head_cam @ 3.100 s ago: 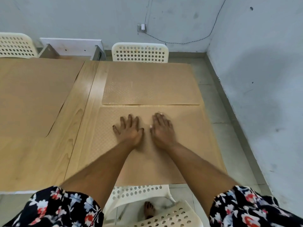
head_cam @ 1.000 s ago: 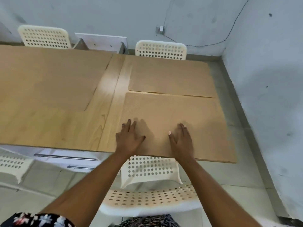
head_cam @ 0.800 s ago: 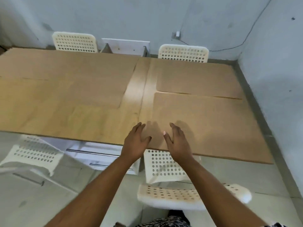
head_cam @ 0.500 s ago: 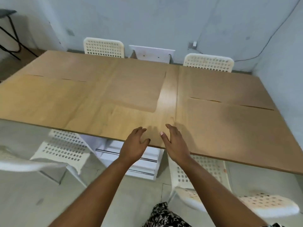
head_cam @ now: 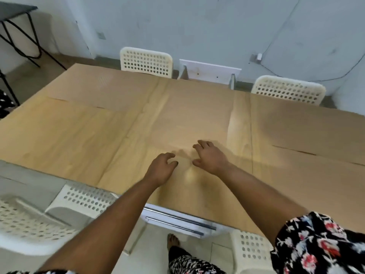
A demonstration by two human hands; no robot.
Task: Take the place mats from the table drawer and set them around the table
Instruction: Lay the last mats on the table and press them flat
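Several thin tan place mats lie flat on the wooden table (head_cam: 239,123). One mat (head_cam: 308,125) is at the far right, another (head_cam: 308,178) at the near right, and one (head_cam: 187,119) in the middle. My left hand (head_cam: 161,169) and my right hand (head_cam: 210,156) hover side by side over the table's middle, near the front edge. Both have spread, slightly curled fingers and hold nothing. Below them the white table drawer (head_cam: 177,219) with chrome handles sticks out from under the edge.
White perforated chairs stand around the table: two on the far side (head_cam: 146,61) (head_cam: 286,89) and two on the near side (head_cam: 59,210) (head_cam: 250,252). A white drawer front (head_cam: 209,71) shows at the far edge. A black folding stand (head_cam: 17,26) is at the far left, and walls are close behind.
The view has swung left. Both hands lifted off the near right mat and moved left to the table's middle, above the drawer.
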